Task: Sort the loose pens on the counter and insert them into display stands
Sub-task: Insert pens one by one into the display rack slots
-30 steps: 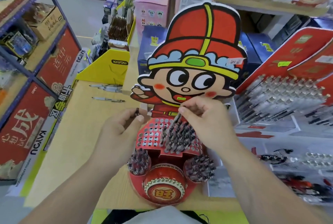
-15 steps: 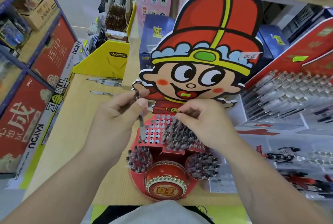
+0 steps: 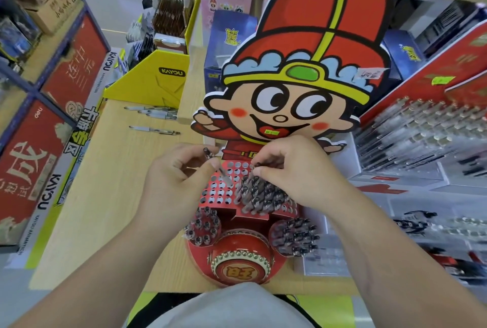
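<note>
Slim grey pen sits tilted, clicker end up, tip aimed down-right into the red holed cardboard display stand on the pale wooden table. Left hand curls in, its thumb-and-forefinger grip pinching the pen's upper half. Right hand arches over the stand's packed dark pens; can't tell if that grip holds one.

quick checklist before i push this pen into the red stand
1. Left hand grips the pen: ok.
2. Pen tip at an empty hole of the red display stand: ok; already seated or not, cannot tell.
3. More empty holes around the tip: ok.
4. Right hand beside the path, on the inserted pens: ok.
5. Counter free of loose pens: not ok, several lie near the yellow box.
</note>
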